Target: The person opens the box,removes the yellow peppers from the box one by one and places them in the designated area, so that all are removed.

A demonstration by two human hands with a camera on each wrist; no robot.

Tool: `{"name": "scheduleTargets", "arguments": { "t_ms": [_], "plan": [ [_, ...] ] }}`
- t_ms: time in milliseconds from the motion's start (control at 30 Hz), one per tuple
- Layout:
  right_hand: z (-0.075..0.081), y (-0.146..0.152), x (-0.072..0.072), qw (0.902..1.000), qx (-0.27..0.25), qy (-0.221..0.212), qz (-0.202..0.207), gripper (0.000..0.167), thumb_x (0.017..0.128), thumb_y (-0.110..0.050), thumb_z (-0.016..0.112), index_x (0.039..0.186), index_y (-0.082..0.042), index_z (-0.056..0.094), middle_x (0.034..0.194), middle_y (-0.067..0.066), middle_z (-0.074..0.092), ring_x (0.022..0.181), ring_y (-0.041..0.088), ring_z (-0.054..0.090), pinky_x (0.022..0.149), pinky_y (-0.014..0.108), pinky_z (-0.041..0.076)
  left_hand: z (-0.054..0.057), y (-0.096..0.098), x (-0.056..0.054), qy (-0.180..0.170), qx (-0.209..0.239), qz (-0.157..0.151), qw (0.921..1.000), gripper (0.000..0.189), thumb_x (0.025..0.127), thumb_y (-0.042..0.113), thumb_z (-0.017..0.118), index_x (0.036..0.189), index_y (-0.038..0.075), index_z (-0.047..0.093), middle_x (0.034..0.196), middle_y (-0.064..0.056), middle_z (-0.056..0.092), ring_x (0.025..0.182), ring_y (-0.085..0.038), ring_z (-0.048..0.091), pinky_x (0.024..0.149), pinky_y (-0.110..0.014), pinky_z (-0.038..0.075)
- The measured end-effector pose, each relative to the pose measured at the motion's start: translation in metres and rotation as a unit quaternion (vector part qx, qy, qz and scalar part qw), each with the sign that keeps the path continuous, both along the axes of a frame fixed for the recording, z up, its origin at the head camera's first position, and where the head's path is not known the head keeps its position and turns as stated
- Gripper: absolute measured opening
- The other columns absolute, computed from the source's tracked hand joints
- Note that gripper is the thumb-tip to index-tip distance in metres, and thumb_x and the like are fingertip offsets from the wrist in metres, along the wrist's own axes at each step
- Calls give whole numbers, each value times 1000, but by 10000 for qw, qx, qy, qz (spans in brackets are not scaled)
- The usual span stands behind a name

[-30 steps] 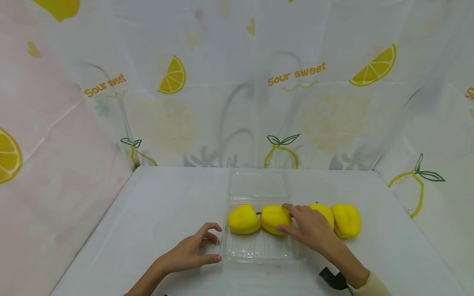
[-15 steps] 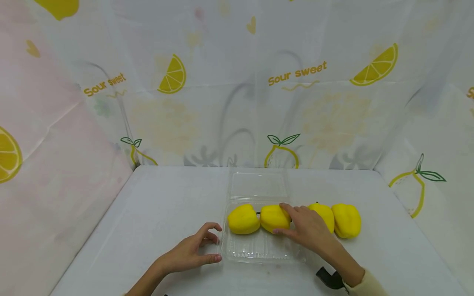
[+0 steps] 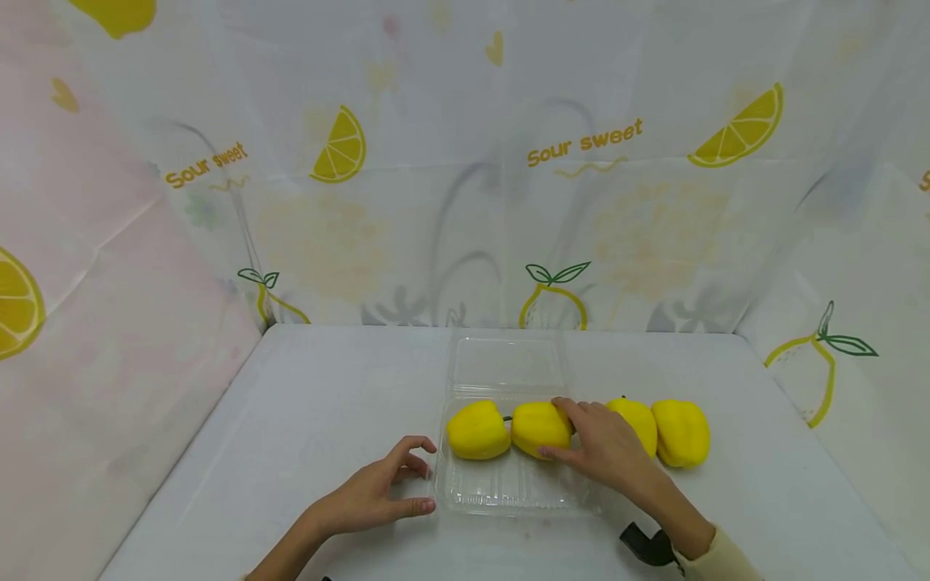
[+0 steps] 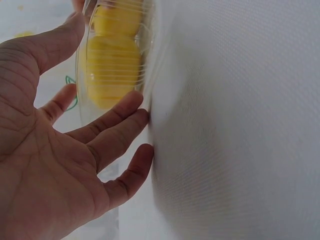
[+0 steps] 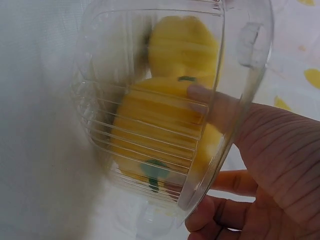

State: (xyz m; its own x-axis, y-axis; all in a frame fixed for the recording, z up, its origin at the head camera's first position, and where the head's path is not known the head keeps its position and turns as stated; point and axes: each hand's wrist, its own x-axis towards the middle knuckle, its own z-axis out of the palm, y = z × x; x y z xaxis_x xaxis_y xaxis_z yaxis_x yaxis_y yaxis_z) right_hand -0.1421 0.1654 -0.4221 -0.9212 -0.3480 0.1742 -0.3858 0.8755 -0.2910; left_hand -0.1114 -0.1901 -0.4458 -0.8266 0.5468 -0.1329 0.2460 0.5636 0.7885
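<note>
A hinged clear plastic container (image 3: 508, 494) lies with its lid folded back. Two yellow bell peppers sit in its base, a left one (image 3: 478, 431) and a right one (image 3: 541, 429). My right hand (image 3: 609, 445) reaches over the right wall and grips the right pepper, thumb in front and fingers behind. Through the clear wall, the right wrist view shows the thumb on that pepper (image 5: 160, 112). Beside the container's left wall, my left hand (image 3: 376, 491) rests with loosely bent fingers and holds nothing. The left wrist view shows its fingertips low, near the wall.
To the right of the container are two more yellow bell peppers, one (image 3: 634, 421) partly behind my right hand and another (image 3: 681, 433) farther right. A black object (image 3: 647, 546) is by my right wrist. A lemon-print cloth (image 3: 465, 202) hangs behind the white table (image 3: 349, 371).
The right hand and its pepper have shifted only very slightly. The left hand has stayed in place.
</note>
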Motion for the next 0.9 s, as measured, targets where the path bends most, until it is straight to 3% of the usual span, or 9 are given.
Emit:
{"name": "scheduleTargets", "arguments": {
  "t_ms": [233,700,900],
  "plan": [
    [0,4,-2,9994,-254,-245,9,69,76,-51,82,129,-12,59,84,-9,56,75,10,48,69,32,45,1,1,0,-36,30,7,10000,60,90,41,72,135,34,33,118,2,61,113,-25,58,96,-57,42],
    [6,7,-1,9941,-706,-824,84,72,75,-55,81,131,-15,58,90,-10,56,76,9,48,65,27,44,1,1,0,10,1,27,10000,60,89,42,72,135,35,33,116,4,60,112,-21,58,95,-55,43],
    [8,9,1,9918,-921,-852,225,72,76,-55,80,131,-16,57,88,-11,54,75,10,47,63,26,42,1,0,1,-52,9,46,10000,60,89,42,72,134,35,33,117,4,60,113,-23,57,95,-56,42]
  ]
}}
